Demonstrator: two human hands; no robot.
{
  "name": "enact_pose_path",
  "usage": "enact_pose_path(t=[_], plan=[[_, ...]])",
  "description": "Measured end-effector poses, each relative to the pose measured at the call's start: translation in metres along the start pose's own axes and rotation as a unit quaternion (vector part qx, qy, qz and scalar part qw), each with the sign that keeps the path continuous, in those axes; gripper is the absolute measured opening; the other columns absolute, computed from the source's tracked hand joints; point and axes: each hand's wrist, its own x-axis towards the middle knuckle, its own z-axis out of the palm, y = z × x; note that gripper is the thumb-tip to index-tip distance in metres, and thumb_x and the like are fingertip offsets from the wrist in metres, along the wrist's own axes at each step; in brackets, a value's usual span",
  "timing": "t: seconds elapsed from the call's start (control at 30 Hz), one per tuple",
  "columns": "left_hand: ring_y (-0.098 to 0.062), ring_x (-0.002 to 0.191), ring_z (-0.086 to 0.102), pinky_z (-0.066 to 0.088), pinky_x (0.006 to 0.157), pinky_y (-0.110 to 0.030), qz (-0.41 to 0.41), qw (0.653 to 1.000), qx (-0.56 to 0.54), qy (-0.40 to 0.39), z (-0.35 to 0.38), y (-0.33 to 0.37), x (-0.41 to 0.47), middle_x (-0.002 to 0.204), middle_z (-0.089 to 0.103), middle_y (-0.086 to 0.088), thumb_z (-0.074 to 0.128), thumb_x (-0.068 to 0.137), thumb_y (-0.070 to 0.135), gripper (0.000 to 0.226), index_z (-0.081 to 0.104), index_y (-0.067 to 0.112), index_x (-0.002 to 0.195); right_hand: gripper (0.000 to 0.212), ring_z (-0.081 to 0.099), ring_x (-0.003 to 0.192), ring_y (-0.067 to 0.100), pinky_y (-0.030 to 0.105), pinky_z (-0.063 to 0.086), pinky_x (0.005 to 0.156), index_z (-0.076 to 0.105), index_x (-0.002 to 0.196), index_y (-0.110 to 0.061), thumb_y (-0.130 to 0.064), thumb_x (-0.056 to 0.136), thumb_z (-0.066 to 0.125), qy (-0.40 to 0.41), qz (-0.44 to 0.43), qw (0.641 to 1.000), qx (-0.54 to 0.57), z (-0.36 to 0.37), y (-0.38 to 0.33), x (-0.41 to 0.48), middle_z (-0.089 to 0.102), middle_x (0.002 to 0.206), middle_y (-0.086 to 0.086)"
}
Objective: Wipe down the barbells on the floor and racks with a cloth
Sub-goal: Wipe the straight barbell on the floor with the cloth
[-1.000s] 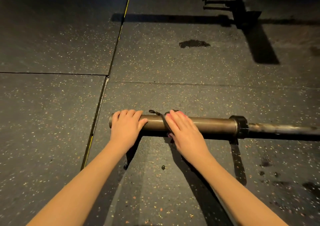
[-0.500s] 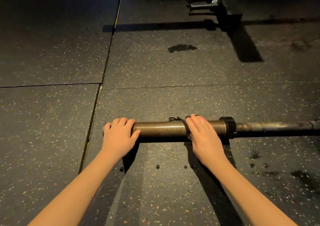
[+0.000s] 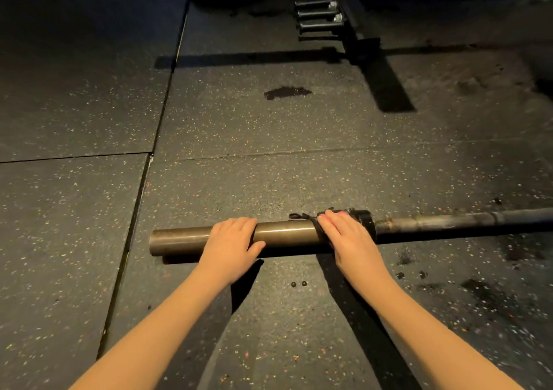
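brass-toned barbell sleeve [image 3: 284, 234], scuffed shaft [image 3: 449, 220], left hand [image 3: 230, 246] curled over sleeve, right hand [image 3: 347, 237] flat on dark cloth [image 3: 315, 225]

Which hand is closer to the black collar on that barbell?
Right. The right hand presses the cloth right beside the collar; the left hand holds the sleeve farther toward its free end.
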Motion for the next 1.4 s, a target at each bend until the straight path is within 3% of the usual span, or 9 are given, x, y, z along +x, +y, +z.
enact_pose_path(t=[0.13,0.27,0.47,0.57,0.73,0.9,1.03,1.23,1.4], plan=[[-0.022,0.122,0.047,0.032,0.1,-0.037,-0.019,1.0,0.013,0.006,0.001,0.004,0.005,0.131,0.052,0.003,0.046,0.096,0.045,0.045,0.045,0.021,0.135,0.035,0.056,0.097,0.034,0.044,0.047,0.086,0.059,0.112,-0.005,-0.007,0.078,0.066,0.027,0.0,0.999,-0.032,-0.003,-0.008,0.007,0.059,0.108,0.01],[-0.02,0.116,0.048,0.034,0.095,-0.036,-0.022,0.999,0.03,-0.016,-0.005,0.004,0.009,0.123,0.052,0.005,0.047,0.094,0.049,0.041,0.047,0.023,0.126,0.046,0.056,0.098,0.032,0.041,0.048,0.082,0.061,0.114,-0.004,0.001,0.07,0.073,0.003,-0.06,0.998,-0.02,-0.006,-0.001,0.002,0.061,0.11,0.01],[-0.019,0.113,0.047,0.035,0.092,-0.035,-0.013,0.999,0.032,-0.002,-0.004,0.007,0.003,0.12,0.05,0.006,0.051,0.092,0.049,0.04,0.046,0.024,0.122,0.024,0.053,0.092,0.029,0.039,0.043,0.078,0.064,0.107,-0.006,-0.002,0.085,0.057,0.128,0.101,0.985,0.061,-0.045,0.017,0.011,0.063,0.097,0.007],[-0.02,0.11,0.047,0.036,0.091,-0.035,-0.003,1.0,0.024,-0.002,-0.006,0.009,0.001,0.117,0.051,0.005,0.056,0.09,0.047,0.039,0.048,0.023,0.119,0.031,0.055,0.102,0.029,0.04,0.043,0.087,0.063,0.107,-0.007,-0.028,0.093,0.045,0.025,0.089,0.996,0.005,-0.031,0.022,-0.006,0.062,0.106,0.007],[-0.021,0.109,0.047,0.037,0.087,-0.034,0.011,0.999,0.045,-0.009,-0.011,0.015,-0.001,0.117,0.05,0.003,0.059,0.088,0.044,0.039,0.047,0.02,0.117,0.02,0.056,0.098,0.026,0.033,0.041,0.08,0.063,0.097,-0.007,-0.017,0.095,0.045,-0.184,0.161,0.965,0.099,-0.051,0.044,0.033,0.065,0.108,0.006],[-0.018,0.111,0.044,0.036,0.086,-0.031,0.031,0.995,0.081,-0.044,-0.017,0.018,-0.001,0.12,0.045,0.005,0.058,0.088,0.048,0.043,0.041,0.022,0.117,0.033,0.042,0.124,0.031,0.027,0.023,0.109,0.062,0.12,-0.001,-0.003,0.087,0.064,-0.034,0.087,0.995,0.046,-0.024,0.026,-0.028,0.054,0.132,0.015],[-0.019,0.118,0.044,0.035,0.093,-0.033,0.093,0.981,0.137,-0.103,-0.026,0.021,0.01,0.125,0.045,0.002,0.057,0.089,0.049,0.047,0.04,0.02,0.121,0.023,0.042,0.103,0.026,0.03,0.037,0.094,0.069,0.105,-0.006,-0.013,0.084,0.062,0.05,0.04,0.998,0.012,-0.017,0.036,-0.031,0.062,0.118,0.009],[-0.025,0.122,0.044,0.035,0.096,-0.037,0.212,0.945,0.195,-0.153,-0.033,0.054,0.028,0.134,0.042,-0.006,0.054,0.092,0.047,0.061,0.034,0.012,0.138,0.022,0.06,0.101,0.031,0.025,0.035,0.083,0.067,0.11,-0.002,-0.005,0.095,0.05,0.078,0.285,0.941,0.163,-0.042,0.056,-0.003,0.068,0.106,0.014],[-0.027,0.115,0.048,0.036,0.09,-0.036,0.24,0.919,0.267,-0.161,-0.021,0.061,0.044,0.126,0.046,-0.009,0.057,0.091,0.042,0.055,0.04,0.006,0.131,0.025,0.056,0.103,0.019,0.022,0.036,0.089,0.062,0.119,-0.005,-0.008,0.096,0.052,0.135,0.252,0.935,0.21,-0.054,0.011,-0.016,0.064,0.107,0.003]])
